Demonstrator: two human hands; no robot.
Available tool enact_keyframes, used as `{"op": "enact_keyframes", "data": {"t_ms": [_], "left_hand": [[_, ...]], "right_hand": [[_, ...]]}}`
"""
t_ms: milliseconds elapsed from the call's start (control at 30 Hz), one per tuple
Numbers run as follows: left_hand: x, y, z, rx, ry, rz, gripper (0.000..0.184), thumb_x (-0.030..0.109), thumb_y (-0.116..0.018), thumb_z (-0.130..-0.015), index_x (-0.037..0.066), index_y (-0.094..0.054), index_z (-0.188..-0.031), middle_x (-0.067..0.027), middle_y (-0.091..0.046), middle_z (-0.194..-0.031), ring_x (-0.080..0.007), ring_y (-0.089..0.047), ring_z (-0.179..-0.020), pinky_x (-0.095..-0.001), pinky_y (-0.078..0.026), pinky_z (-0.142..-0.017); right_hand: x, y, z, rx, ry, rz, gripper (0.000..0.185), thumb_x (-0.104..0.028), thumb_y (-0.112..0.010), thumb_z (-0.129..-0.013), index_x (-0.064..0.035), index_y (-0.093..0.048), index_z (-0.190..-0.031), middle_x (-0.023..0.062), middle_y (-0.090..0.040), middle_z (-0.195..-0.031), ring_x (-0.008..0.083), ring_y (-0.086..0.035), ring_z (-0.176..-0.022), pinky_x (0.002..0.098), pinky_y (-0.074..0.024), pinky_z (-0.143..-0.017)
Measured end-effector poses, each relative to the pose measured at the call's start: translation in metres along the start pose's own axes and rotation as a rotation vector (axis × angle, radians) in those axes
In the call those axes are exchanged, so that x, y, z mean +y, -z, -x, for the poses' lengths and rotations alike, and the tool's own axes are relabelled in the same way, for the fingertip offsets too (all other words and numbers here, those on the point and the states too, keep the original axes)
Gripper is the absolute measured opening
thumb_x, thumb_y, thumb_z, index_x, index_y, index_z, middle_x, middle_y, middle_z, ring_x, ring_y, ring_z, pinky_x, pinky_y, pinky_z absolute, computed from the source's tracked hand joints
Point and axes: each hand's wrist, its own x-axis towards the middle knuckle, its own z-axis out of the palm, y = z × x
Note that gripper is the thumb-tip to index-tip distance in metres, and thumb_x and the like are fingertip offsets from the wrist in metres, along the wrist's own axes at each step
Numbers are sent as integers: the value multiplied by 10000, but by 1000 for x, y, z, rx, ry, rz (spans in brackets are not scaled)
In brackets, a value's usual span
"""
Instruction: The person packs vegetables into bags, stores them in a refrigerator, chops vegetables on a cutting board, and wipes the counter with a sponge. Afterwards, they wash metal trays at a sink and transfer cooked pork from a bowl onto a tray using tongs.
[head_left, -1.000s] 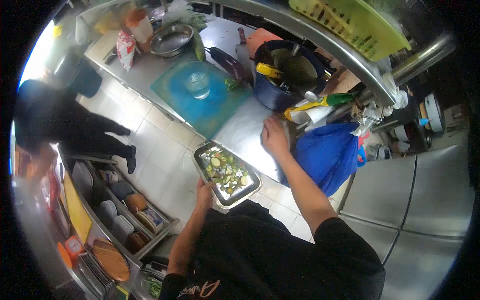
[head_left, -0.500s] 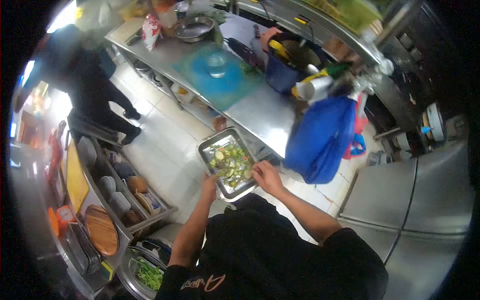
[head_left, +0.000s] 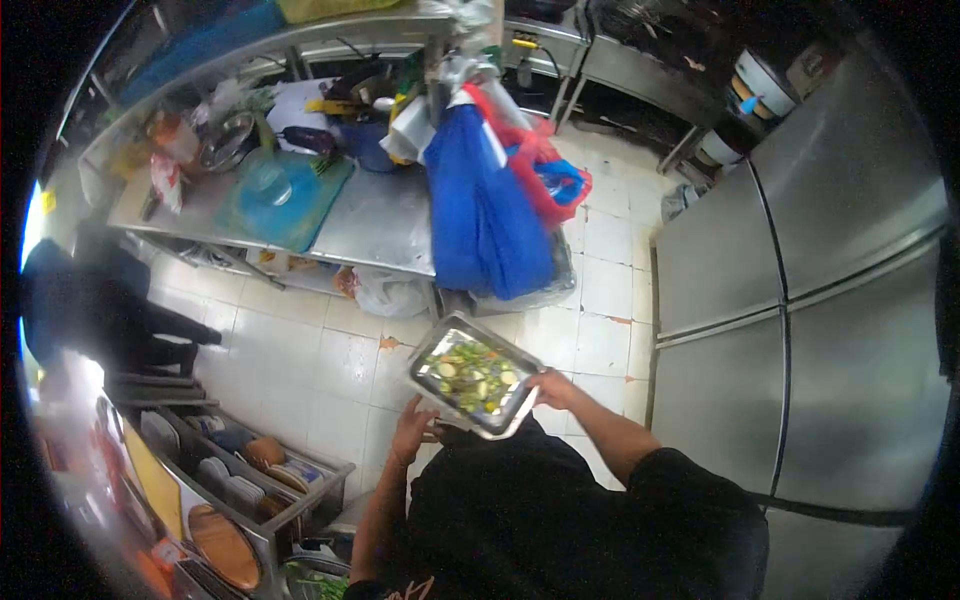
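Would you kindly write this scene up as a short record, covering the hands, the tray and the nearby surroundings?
right hand: grips the metal tray at its right end
left hand: beside the tray's near edge, contact unclear
tray contents: cut vegetables, including pale round slices
worktop: bears a blue cutting board with a clear container on it
hanging at worktop's end: blue fabric

Right hand (head_left: pixel 552 388) grips tray (head_left: pixel 458 331) of chopped vegetables (head_left: pixel 472 374); left hand (head_left: pixel 411 430) near.
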Motion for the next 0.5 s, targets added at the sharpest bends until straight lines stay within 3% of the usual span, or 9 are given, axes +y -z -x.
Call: {"op": "enact_keyframes", "data": {"t_ms": [100, 233, 333, 400, 433, 467, 500], "left_hand": [[-34, 24, -18, 104, -33, -298, 644, 244, -607, -800, 45, -291, -1325, -137, -582, -912, -201, -589, -588, -283, -476, -477], [-58, 41, 1, 346, 87, -37, 583, 158, -559, -787, 14, -316, -1297, -142, -579, -848, -206, -566, -519, -283, -462, -455], [-80, 37, 7, 505, 145, -44, 562, 126, -549, -771, 4, -333, -1276, -136, -575, -814, -201, -557, -500, -275, -437, -407], [-83, 19, 14, 590, 209, -69, 549, 102, -563, -732, -6, -380, -1238, -127, -576, -795, -185, -559, -494, -260, -418, -376], [-88, 6, 15, 621, 194, -51, 542, 89, -550, -735, -25, -374, -1234, -129, -574, -791, -178, -554, -485, -256, -414, -367], [-92, -5, 11, 624, 187, -35, 540, 85, -549, -738, -25, -373, -1236, -129, -573, -789, -176, -553, -484, -255, -416, -370], [-97, -18, 8, 628, 181, -17, 538, 82, -548, -740, -24, -372, -1237, -129, -573, -787, -174, -552, -483, -254, -418, -372]], "right_hand": [[-13, 80, 22, 86, 68, -96, 247, -52, -562, -742, 64, -547, -960, 133, -579, -846, 232, -588, -726, 386, -539, -561], [-81, 126, 51, 365, 218, -149, 300, -33, -516, -737, 23, -501, -1032, 131, -563, -887, 233, -576, -744, 372, -539, -545], [-136, 153, 7, 458, 372, -53, 354, -70, -449, -777, 18, -451, -1120, 154, -552, -990, 255, -598, -761, 360, -558, -558], [-184, 133, -26, 696, 481, 155, 344, -114, -465, -796, 27, -455, -1109, 191, -559, -987, 284, -614, -766, 363, -550, -530], [-197, 142, -60, 801, 445, 427, 342, -129, -478, -782, 26, -459, -1087, 236, -585, -903, 339, -618, -784, 412, -535, -576], [-205, 149, -93, 895, 575, 743, 320, -107, -479, -756, 35, -470, -1043, 281, -585, -830, 403, -599, -810, 458, -500, -662], [-225, 141, -104, 866, 506, 890, 315, -77, -482, -732, 40, -459, -1025, 302, -575, -816, 447, -571, -817, 484, -463, -721]]}}
